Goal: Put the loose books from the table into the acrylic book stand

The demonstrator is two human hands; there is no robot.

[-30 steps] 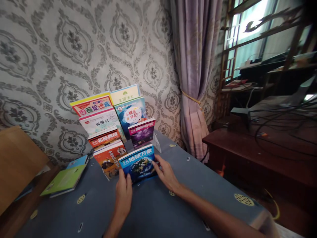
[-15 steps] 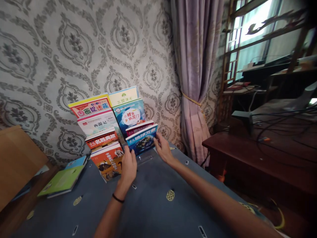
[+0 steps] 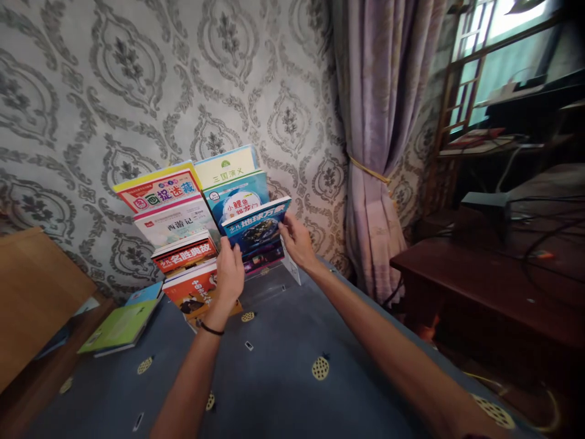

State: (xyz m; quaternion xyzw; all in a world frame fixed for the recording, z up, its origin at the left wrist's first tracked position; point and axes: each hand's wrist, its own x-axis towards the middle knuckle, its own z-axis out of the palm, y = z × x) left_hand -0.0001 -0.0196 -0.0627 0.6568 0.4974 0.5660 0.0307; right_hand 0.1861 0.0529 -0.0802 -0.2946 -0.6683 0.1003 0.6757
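A blue book (image 3: 258,230) with a dark globe picture on its cover is held between my two hands, tilted, in front of the right column of books. My left hand (image 3: 230,268) is closed on its left edge, and my right hand (image 3: 298,242) grips its right edge. Behind it stand a light-blue book (image 3: 237,189) and a pale cream-and-green book (image 3: 226,167). To the left, an orange book (image 3: 189,289) stands in front of a red book (image 3: 185,256), partly covered by my left hand. A clear stand (image 3: 295,268) shows under the right column.
A white-covered book (image 3: 176,224) and a yellow-and-red book (image 3: 159,189) stand at the back left. Green books (image 3: 121,323) lie on the blue cloth (image 3: 274,378) beside a cardboard box (image 3: 41,292). A purple curtain (image 3: 379,122) and a dark red table (image 3: 479,274) are on the right.
Both hands have raised the blue book up from its low place at the front of the right column. It now covers part of the light-blue book. The view has shifted slightly.
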